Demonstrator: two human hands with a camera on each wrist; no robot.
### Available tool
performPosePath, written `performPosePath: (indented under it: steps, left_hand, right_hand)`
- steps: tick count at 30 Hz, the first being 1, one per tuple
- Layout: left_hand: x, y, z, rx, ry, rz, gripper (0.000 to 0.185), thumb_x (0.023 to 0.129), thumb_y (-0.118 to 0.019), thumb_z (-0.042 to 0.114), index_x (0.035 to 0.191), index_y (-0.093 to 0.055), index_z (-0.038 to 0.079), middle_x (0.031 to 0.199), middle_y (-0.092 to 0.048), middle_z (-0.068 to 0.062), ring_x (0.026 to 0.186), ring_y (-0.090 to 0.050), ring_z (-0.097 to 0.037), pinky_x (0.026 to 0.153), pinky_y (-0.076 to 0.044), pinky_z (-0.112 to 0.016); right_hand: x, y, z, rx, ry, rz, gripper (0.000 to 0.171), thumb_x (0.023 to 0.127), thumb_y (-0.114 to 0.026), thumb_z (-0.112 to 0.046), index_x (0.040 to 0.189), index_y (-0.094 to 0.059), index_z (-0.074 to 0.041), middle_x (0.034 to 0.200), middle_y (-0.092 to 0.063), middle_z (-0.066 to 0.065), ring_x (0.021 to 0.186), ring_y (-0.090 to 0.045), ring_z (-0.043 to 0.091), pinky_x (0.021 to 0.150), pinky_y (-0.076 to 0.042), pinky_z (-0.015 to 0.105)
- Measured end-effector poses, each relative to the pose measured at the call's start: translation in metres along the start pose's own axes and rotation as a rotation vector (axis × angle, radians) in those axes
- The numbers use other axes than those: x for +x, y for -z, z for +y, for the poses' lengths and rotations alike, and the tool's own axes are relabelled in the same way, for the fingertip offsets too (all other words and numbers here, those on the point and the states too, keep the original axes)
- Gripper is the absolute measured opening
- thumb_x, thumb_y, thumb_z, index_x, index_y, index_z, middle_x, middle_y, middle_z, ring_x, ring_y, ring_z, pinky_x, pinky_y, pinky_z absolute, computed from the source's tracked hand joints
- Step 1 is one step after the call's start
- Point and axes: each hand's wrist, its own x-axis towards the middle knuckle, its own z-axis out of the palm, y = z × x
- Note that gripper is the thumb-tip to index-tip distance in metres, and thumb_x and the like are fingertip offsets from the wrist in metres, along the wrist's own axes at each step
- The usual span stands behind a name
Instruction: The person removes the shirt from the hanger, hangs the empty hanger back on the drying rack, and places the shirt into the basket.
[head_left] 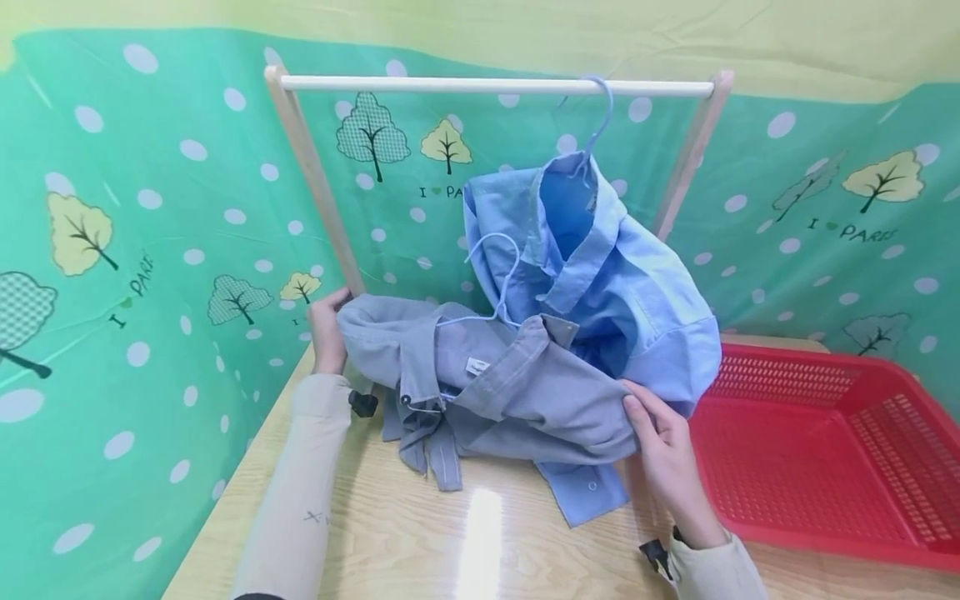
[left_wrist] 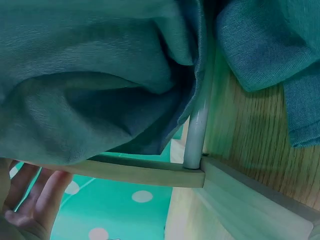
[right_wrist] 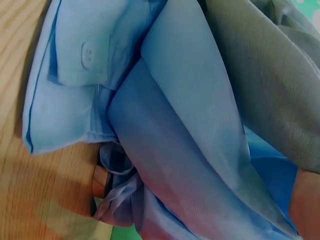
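1. The gray shirt point(head_left: 525, 400) lies stretched between the two hands, just above the wooden table point(head_left: 405, 533), its collar about midway between them.
2. The right hand point(head_left: 663, 446) pinches the shirt's edge on that side, thumb on top of the cloth and fingers beneath.
3. The left hand point(head_left: 328, 325) is at the opposite shoulder, just beside the rack's wooden post point(head_left: 315, 175). Its fingers look fairly straight in the left wrist view, but cloth and wood cover much of it, so I cannot tell whether it grips the fabric.
4. Between the hands, a thin light-blue hanger point(head_left: 501, 310) sits in the shirt's neck, hook upward and apart from the white rail point(head_left: 450, 84).
5. Beyond the right hand, a blue shirt point(head_left: 652, 292) hangs from the rail on a second hanger point(head_left: 610, 104), partly behind the gray one.
6. To the right of the right hand is a red plastic basket point(head_left: 810, 475), rectangular, with perforated walls; its mesh floor shows.
7. The gray cloth is finely woven and softly creased, with a small white label point(head_left: 477, 367) inside the collar. Below the grip, a cuff point(right_wrist: 87, 75) with a round button lies on the wood grain.
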Motion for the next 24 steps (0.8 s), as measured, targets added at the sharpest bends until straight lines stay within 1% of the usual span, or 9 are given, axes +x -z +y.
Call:
performPosePath:
  steps: [2,3,6,10,13,15,19,21,24]
  left_hand:
    - [-0.001,0.001,-0.001,0.007,0.009,0.0,0.026,0.09,-0.053,-0.002,0.095,-0.078,0.0,0.079,-0.074,-0.006,0.066,-0.057,-0.004,0.068,-0.048,-0.013]
    - [-0.002,0.001,-0.002,0.082,-0.024,0.008,0.029,0.089,-0.052,-0.003,0.099,-0.078,0.002,0.088,-0.076,-0.008,0.071,-0.06,-0.003,0.072,-0.05,-0.012]
    - [-0.002,0.002,-0.001,0.109,-0.034,-0.006,0.033,0.089,-0.051,-0.004,0.106,-0.077,0.004,0.1,-0.075,-0.018,0.082,-0.065,-0.009,0.079,-0.052,-0.017]
    - [-0.005,0.003,0.0,0.104,-0.025,-0.023,0.038,0.087,-0.05,-0.004,0.112,-0.076,0.007,0.105,-0.074,-0.018,0.094,-0.069,-0.022,0.089,-0.056,-0.03]
    - [-0.007,0.004,0.002,0.112,-0.03,-0.035,0.039,0.086,-0.049,-0.005,0.113,-0.075,0.006,0.106,-0.074,-0.019,0.1,-0.069,-0.028,0.093,-0.056,-0.039]
    - [-0.006,0.005,0.003,0.127,-0.026,-0.055,0.04,0.086,-0.049,-0.006,0.117,-0.073,0.005,0.11,-0.072,-0.02,0.105,-0.068,-0.031,0.097,-0.054,-0.043]
    - [0.001,0.01,0.004,0.169,-0.026,-0.124,0.039,0.089,-0.054,-0.006,0.125,-0.067,0.001,0.118,-0.069,-0.024,0.114,-0.065,-0.037,0.104,-0.049,-0.046]
    - [0.002,0.014,0.004,0.132,-0.019,-0.152,0.039,0.09,-0.056,-0.006,0.128,-0.064,-0.001,0.12,-0.067,-0.026,0.115,-0.064,-0.039,0.105,-0.049,-0.047]
    - [0.004,0.018,0.002,0.053,-0.016,-0.167,0.04,0.091,-0.062,-0.003,0.131,-0.062,0.0,0.124,-0.066,-0.025,0.114,-0.064,-0.039,0.103,-0.051,-0.046]
  right_hand:
    - [-0.001,0.001,0.001,-0.007,0.005,-0.012,0.032,0.104,-0.05,-0.013,0.131,-0.061,0.001,0.118,-0.064,-0.022,0.111,-0.058,-0.002,0.096,-0.046,0.007]
    - [-0.001,0.001,0.001,-0.008,0.004,-0.017,0.032,0.104,-0.05,-0.013,0.131,-0.061,0.001,0.118,-0.064,-0.022,0.111,-0.058,-0.003,0.095,-0.046,0.007]
    - [-0.001,0.002,0.002,-0.019,-0.01,-0.024,0.033,0.105,-0.05,-0.015,0.131,-0.061,0.001,0.117,-0.063,-0.024,0.112,-0.057,-0.005,0.095,-0.045,0.007]
    - [-0.002,0.002,0.003,-0.036,-0.034,-0.037,0.034,0.105,-0.05,-0.018,0.132,-0.06,0.0,0.119,-0.062,-0.024,0.113,-0.056,-0.006,0.095,-0.044,0.006]
    - [-0.003,0.002,0.003,-0.043,-0.043,-0.042,0.035,0.106,-0.049,-0.02,0.133,-0.06,-0.002,0.12,-0.062,-0.024,0.114,-0.055,-0.006,0.096,-0.044,0.005]
    - [-0.003,0.002,0.003,-0.043,-0.046,-0.043,0.035,0.106,-0.049,-0.02,0.134,-0.06,-0.002,0.121,-0.062,-0.024,0.114,-0.055,-0.006,0.096,-0.043,0.005]
    - [-0.002,0.001,0.004,-0.027,-0.055,-0.048,0.036,0.106,-0.048,-0.021,0.134,-0.06,-0.002,0.121,-0.062,-0.023,0.115,-0.055,-0.006,0.097,-0.043,0.005]
    - [-0.002,0.001,0.005,-0.025,-0.052,-0.051,0.036,0.106,-0.048,-0.021,0.134,-0.059,-0.001,0.121,-0.062,-0.023,0.115,-0.055,-0.005,0.096,-0.043,0.006]
    - [-0.003,0.001,0.006,-0.024,-0.05,-0.038,0.035,0.106,-0.049,-0.019,0.133,-0.06,0.0,0.119,-0.063,-0.024,0.113,-0.056,-0.006,0.096,-0.044,0.006]
